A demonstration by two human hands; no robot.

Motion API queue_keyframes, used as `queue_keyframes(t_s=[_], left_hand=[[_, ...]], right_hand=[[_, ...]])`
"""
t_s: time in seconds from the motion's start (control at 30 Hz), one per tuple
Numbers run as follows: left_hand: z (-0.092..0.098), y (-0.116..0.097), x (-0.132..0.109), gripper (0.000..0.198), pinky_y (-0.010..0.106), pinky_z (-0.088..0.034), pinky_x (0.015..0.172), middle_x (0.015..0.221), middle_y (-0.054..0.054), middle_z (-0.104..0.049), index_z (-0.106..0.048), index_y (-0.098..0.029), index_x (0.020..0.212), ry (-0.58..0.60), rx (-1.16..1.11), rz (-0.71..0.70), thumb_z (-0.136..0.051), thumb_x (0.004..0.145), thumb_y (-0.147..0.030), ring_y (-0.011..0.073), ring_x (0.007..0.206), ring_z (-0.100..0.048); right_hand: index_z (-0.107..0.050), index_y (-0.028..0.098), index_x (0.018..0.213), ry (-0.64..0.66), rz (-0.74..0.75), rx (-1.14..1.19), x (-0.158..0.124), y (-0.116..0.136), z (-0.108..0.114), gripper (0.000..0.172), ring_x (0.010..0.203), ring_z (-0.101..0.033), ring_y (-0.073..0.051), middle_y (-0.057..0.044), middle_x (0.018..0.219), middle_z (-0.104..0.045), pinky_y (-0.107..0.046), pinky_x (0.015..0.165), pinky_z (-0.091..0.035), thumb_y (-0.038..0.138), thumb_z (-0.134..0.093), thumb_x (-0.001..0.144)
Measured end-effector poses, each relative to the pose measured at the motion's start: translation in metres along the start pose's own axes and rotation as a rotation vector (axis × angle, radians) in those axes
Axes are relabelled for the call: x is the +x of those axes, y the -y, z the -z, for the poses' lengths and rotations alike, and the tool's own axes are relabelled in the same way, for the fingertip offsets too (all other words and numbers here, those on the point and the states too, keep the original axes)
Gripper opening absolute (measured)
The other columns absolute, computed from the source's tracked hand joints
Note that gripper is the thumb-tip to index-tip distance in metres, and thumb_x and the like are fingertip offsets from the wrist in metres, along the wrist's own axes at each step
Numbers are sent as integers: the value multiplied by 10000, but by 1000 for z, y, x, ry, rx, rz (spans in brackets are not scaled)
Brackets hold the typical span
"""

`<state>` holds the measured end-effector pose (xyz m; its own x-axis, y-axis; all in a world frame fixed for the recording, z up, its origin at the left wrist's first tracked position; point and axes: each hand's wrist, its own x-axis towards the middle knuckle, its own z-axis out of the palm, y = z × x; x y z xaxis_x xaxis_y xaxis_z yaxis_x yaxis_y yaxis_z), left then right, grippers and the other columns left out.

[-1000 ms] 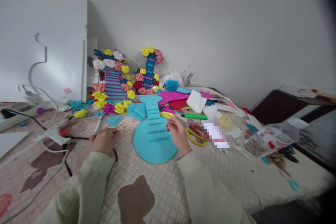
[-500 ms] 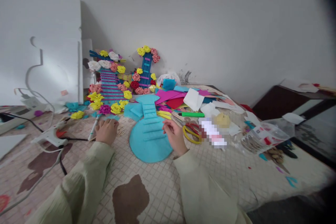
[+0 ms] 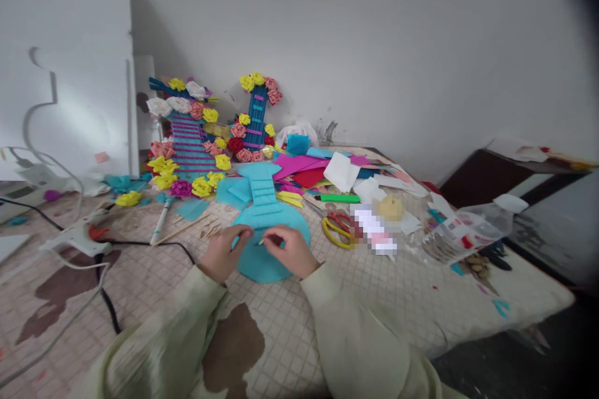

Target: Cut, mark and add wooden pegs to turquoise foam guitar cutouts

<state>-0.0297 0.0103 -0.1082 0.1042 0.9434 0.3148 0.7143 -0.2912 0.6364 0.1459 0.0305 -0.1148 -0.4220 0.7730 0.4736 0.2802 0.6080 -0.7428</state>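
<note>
A turquoise paper-covered guitar shape (image 3: 269, 269) lies flat on the table in front of me, with raised crosswise ridges along its neck and upper body. Over its round body both hands face each other. My right hand (image 3: 292, 250) pinches a short pale wooden stick (image 3: 261, 241), only its tip showing. On the left side of the body, my left hand (image 3: 225, 250) has thumb and fingers pressed together; whatever they hold is hidden. Several short wooden sticks (image 3: 209, 229) lie just behind my left hand, and a white pen (image 3: 160, 222) rests farther left.
Two guitar shapes with paper flowers, one with purple stripes (image 3: 187, 144) and one dark blue (image 3: 255, 117), stand against the wall. Coloured paper (image 3: 299, 168), a green marker (image 3: 339, 198) and yellow-handled scissors (image 3: 334, 234) lie right. A power strip (image 3: 87, 235) with cables sits left.
My left hand has moved right from beside the pen to the turquoise guitar shape. My right hand has shifted left over its body, and the two hands are now close together.
</note>
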Motion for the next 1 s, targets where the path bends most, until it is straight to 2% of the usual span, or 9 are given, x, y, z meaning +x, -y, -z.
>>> queue_keyframes(t_s=[0.1, 0.23, 0.43, 0.6, 1.0], left_hand=[[0, 18, -4, 308, 369, -431, 811, 908, 68, -660, -612, -183, 879, -31, 44, 28, -370, 810, -360, 213, 886, -585], [-5, 32, -10, 259, 381, -425, 816, 936, 70, -644, -619, -189, 891, -19, 66, 31, -433, 772, -324, 226, 925, -562], [-9, 33, -12, 222, 376, -433, 783, 948, 60, -626, -629, -200, 910, -4, 76, 0, -491, 765, -296, 224, 883, -553], [-8, 31, -13, 205, 374, -433, 807, 906, 56, -635, -638, -203, 872, -3, 62, -43, -460, 790, -266, 216, 888, -558], [-5, 25, -12, 235, 362, -445, 746, 798, 50, -663, -670, -190, 793, 2, 14, -141, -452, 788, -277, 197, 781, -587]], right_hand=[[-621, 163, 770, 162, 80, -121, -1, -4, -3, 86, 636, -531, -113, -11, 707, -591, -216, 618, -424, 134, -541, 779], [-611, 163, 796, 251, 104, -209, -3, -9, -9, 77, 681, -534, -120, -13, 726, -577, -218, 646, -414, 121, -548, 784], [-605, 167, 799, 306, 112, -270, -2, -10, -13, 68, 701, -518, -135, -19, 734, -562, -237, 657, -410, 136, -544, 806], [-595, 167, 788, 332, 131, -318, -1, -5, -13, 76, 717, -525, -143, -25, 745, -566, -243, 666, -419, 126, -535, 810], [-589, 160, 737, 313, 166, -426, -5, -7, -23, 109, 702, -528, -152, -29, 716, -561, -254, 651, -416, 90, -522, 787]])
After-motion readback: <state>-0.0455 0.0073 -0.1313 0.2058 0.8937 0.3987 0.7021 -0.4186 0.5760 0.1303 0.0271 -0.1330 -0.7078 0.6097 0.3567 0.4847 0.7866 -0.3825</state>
